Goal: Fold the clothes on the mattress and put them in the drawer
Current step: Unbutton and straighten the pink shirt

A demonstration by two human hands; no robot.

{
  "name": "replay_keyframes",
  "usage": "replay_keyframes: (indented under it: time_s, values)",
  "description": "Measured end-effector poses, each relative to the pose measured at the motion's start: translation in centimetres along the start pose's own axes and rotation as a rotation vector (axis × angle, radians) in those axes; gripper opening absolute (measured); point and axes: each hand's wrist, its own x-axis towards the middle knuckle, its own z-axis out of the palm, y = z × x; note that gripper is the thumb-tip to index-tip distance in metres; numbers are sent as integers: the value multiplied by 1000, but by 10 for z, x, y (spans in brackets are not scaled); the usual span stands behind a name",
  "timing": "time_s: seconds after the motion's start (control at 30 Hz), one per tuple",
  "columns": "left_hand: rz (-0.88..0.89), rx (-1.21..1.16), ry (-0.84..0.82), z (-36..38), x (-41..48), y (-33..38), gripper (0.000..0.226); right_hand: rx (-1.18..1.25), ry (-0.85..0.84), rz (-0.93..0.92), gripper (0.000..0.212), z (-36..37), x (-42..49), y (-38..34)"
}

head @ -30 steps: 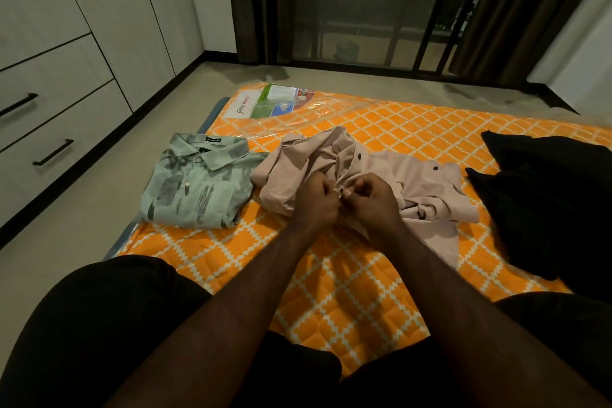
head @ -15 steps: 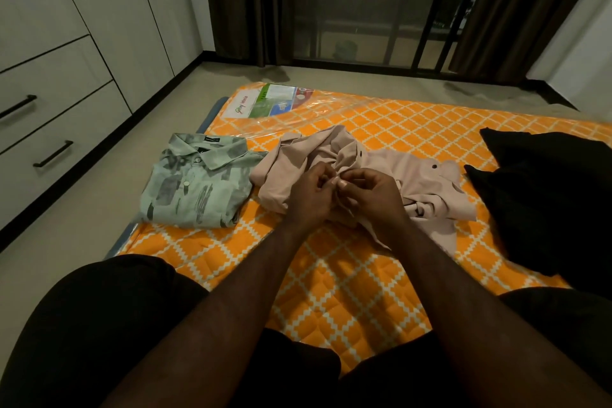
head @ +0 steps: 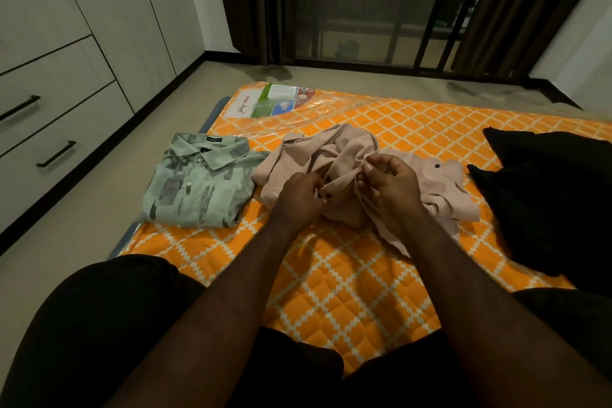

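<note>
A crumpled pale pink shirt (head: 334,156) with dark buttons lies in the middle of the orange patterned mattress (head: 364,275). My left hand (head: 298,195) pinches its front edge near a button. My right hand (head: 390,185) grips a fold of the same shirt a little higher and to the right. A folded green patterned shirt (head: 198,185) lies flat at the mattress's left edge, apart from both hands. White drawers with black handles (head: 56,153) stand along the left wall, all closed.
A heap of black cloth (head: 549,195) lies on the mattress at the right. A printed label under clear plastic (head: 268,104) covers the far left corner. Bare floor runs between mattress and drawers. My knees in black shorts fill the bottom.
My hands have drawn slightly apart, the right one lifting a fold of the pink shirt up and to the right. The green shirt has not moved.
</note>
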Motion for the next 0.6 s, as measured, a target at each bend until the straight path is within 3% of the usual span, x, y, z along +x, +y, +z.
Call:
replay_keyframes:
  time_s: [0.1,0.17,0.23,0.3,0.37,0.43,0.5,0.53,0.6]
  values:
    - [19,-12,10,7,-8,1,7,-203,-128,-21,31,-4,0,3]
    - [52,-14,21,10,-11,3,16,-620,-159,-199,35,-9,2,3]
    - [80,-9,38,11,-11,5,19,-966,-86,-321,26,-14,5,4]
    - [104,4,71,12,-10,4,18,-1090,46,-335,16,-21,5,1]
    - [111,26,94,12,-8,4,16,-1223,79,-266,11,-28,8,-5]
    - [103,34,100,13,-8,3,13,-1382,-70,-27,9,-31,9,-12]
    - [100,37,97,13,-8,4,10,-1520,-237,269,26,-31,5,-6]
    - [102,37,97,13,-8,4,9,-1590,-262,314,34,-30,3,3]
    - [101,27,98,13,-8,4,9,-1646,-185,175,41,-29,0,22]
